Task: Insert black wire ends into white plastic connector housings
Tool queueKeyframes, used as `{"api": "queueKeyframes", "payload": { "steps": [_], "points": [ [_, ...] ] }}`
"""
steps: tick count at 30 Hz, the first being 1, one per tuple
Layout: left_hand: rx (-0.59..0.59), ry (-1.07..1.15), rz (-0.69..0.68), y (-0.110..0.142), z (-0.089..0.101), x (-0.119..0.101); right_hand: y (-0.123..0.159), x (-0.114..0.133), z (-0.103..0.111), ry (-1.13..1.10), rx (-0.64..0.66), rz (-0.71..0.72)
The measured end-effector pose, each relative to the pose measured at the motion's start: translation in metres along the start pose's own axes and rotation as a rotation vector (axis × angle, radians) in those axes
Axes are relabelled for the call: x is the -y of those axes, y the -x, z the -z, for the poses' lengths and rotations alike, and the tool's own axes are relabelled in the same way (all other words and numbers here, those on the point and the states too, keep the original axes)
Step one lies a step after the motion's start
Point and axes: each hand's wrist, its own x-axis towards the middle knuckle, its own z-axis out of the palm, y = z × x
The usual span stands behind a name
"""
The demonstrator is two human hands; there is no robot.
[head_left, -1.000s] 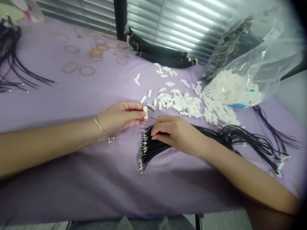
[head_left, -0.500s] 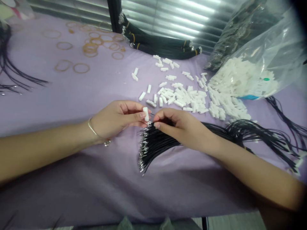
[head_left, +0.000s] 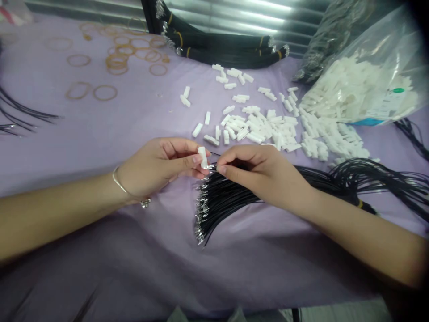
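Between the thumb and fingers of my left hand is a small white plastic connector housing, held upright. My right hand pinches a thin black wire close to its metal terminal end. That end is at the lower part of the housing; whether it is inside, I cannot tell. Under my right hand a fanned bundle of black wires lies on the purple cloth, silvery terminals pointing left. A loose heap of white housings lies just beyond my hands.
A clear plastic bag of white housings leans at the right. Tied bundles of black wires lie at the back by the blinds. Rubber bands are scattered at the back left. More black wires reach in from the left edge.
The wire end in my right hand has come closer to the white housing and now meets its lower part. The camera view has shifted slightly.
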Motion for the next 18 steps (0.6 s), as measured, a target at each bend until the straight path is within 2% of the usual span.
{"api": "queueKeyframes", "payload": {
  "steps": [8, 10, 12, 15, 18],
  "points": [
    [0.01, 0.021, -0.014, 0.0002, -0.0011, -0.0005, -0.0045, 0.0001, 0.0056, -0.366, 0.001, -0.21],
    [0.011, 0.008, -0.013, 0.0001, -0.0012, -0.0011, -0.0054, -0.0005, 0.0069, -0.394, 0.008, -0.231],
    [0.009, -0.003, -0.007, 0.0001, -0.001, -0.0014, -0.0052, -0.0003, 0.0065, -0.287, -0.001, -0.211],
    [0.013, -0.012, -0.011, 0.0004, -0.0003, -0.0011, -0.0034, 0.001, 0.0024, -0.005, -0.019, -0.09],
    [0.018, -0.024, -0.013, 0.0005, 0.0, -0.0004, -0.0014, 0.0013, -0.0022, 0.116, -0.009, -0.015]
  ]
}}
